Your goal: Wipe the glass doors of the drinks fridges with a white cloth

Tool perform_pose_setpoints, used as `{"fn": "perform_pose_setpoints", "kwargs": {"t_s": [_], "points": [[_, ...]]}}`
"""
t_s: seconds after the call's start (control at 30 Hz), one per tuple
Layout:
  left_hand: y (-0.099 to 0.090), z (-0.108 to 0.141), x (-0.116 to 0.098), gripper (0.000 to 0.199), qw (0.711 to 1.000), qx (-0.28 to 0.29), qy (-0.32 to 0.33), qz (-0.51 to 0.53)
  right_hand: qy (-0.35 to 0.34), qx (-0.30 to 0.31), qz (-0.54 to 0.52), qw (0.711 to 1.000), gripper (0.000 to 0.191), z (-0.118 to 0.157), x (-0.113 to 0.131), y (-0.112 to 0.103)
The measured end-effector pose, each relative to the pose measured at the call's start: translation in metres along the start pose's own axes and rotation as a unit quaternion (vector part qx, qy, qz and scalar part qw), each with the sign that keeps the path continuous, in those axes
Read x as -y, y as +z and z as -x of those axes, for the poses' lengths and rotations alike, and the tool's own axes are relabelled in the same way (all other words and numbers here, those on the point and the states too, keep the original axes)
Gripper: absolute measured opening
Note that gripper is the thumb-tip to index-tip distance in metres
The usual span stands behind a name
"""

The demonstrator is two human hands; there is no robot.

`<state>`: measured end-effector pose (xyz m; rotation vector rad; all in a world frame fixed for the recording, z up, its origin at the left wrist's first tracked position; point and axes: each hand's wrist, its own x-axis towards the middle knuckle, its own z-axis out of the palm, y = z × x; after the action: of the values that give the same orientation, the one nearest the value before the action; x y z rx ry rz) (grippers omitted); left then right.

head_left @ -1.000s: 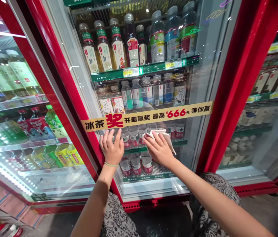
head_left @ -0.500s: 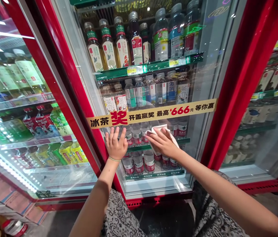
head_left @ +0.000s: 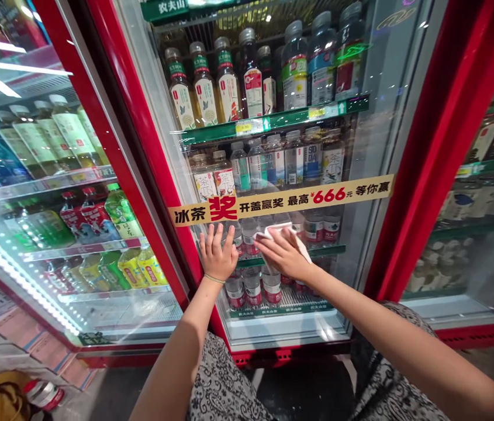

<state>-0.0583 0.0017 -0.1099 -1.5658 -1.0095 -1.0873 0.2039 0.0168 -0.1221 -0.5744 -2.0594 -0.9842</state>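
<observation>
Cloth (head_left: 303,250) beneath right fingers (head_left: 273,249)

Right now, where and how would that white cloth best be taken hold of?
I'd pinch the white cloth by its loose flap, coming from the person's right: that edge juts out past the right hand, which covers the cloth's middle at the glass door.
</observation>
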Motion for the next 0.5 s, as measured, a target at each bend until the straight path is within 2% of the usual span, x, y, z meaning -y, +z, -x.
{"fn": "perform_pose_setpoints", "kwargs": {"t_s": [0.07, 0.1, 0.3, 0.43, 0.5], "points": [[-0.001, -0.001, 0.0, 0.056, 1.0, -0.011, 0.011, -0.009, -0.075, 0.019, -0.021, 0.997, 0.059, 0.0, 0.0, 0.003], [-0.001, -0.001, 0.0, 0.057, 1.0, -0.017, 0.018, -0.014, -0.089, 0.023, -0.028, 0.995, 0.06, 0.0, -0.001, 0.004], [-0.001, -0.002, -0.001, 0.055, 1.0, -0.004, 0.009, -0.018, -0.013, 0.017, -0.041, 0.999, 0.066, -0.01, -0.009, 0.004], [0.0, 0.0, 0.0, 0.052, 1.0, 0.01, -0.007, 0.0, -0.103, 0.034, -0.054, 0.993, 0.063, -0.01, -0.012, 0.003], [0.0, 0.001, 0.0, 0.052, 0.999, 0.026, -0.016, 0.011, -0.097, 0.033, -0.047, 0.994, 0.062, -0.01, -0.014, 0.002]]}}
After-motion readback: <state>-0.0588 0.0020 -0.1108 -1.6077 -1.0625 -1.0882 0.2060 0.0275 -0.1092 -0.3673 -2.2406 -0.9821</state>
